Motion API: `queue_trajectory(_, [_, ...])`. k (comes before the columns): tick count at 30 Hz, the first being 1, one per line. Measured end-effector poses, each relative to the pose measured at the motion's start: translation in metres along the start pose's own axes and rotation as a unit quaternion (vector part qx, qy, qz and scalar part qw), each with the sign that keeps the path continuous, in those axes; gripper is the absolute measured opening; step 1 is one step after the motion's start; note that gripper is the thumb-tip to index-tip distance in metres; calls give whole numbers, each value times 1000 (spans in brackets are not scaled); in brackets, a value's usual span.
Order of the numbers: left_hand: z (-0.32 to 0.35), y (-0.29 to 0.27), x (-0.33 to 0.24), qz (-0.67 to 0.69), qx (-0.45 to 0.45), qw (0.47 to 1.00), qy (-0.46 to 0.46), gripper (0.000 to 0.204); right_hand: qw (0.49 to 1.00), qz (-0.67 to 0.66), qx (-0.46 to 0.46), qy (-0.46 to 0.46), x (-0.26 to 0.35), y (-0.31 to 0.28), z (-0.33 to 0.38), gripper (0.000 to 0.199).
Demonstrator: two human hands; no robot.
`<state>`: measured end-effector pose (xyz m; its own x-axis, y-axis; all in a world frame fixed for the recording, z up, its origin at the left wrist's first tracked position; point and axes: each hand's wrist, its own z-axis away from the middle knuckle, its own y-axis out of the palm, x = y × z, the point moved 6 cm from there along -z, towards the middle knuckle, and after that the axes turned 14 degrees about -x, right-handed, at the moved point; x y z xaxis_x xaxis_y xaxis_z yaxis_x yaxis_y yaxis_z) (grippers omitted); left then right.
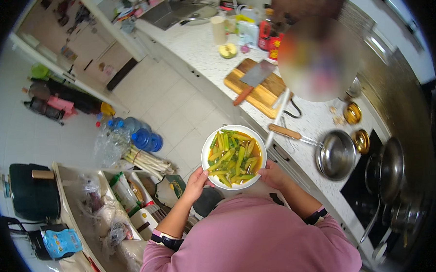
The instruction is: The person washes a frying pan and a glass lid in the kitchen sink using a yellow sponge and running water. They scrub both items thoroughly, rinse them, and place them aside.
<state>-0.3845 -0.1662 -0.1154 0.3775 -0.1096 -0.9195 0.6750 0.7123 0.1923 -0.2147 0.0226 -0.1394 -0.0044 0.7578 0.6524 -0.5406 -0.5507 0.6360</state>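
A round white plate point(205, 158) is held level in front of my body, over the floor beside the counter. On it lie cut green vegetable stalks point(233, 155) in a brownish sauce. My left hand point(197, 181) grips the plate's lower left rim, thumb on top. At the lower right rim, my right hand point(273, 175) holds the same plate. The fingers beneath the plate are hidden.
Right of me, the counter point(215, 70) carries a wooden cutting board point(269, 92) with a cleaver point(257, 74), a wire-handled strainer point(336, 155) and a wok point(392, 169) by the stove. Leek-like stalks point(148, 161) and water bottles point(146, 139) stand on the left.
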Motion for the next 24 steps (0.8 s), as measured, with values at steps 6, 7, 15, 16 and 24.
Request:
queue_trajectory(6, [-56, -72, -43, 45, -78, 996, 7, 36, 996, 59, 35, 62, 29, 75, -113, 58])
queue_trajectory(7, [-70, -84, -51, 50, -80, 996, 8, 35, 995, 64, 37, 67, 33, 88, -133, 58])
queue_trajectory(15, [-233, -202, -127, 36, -4, 999, 3, 32, 999, -1, 0, 51, 31, 167, -305, 46])
queue_trajectory(16, [-262, -219, -145, 11, 5, 1000, -11, 32, 999, -42, 13, 24, 32, 183, -330, 45])
queue_trajectory(24, [-460, -282, -269, -135, 121, 983, -15, 27, 970, -219, -89, -55, 55, 245, -491, 35])
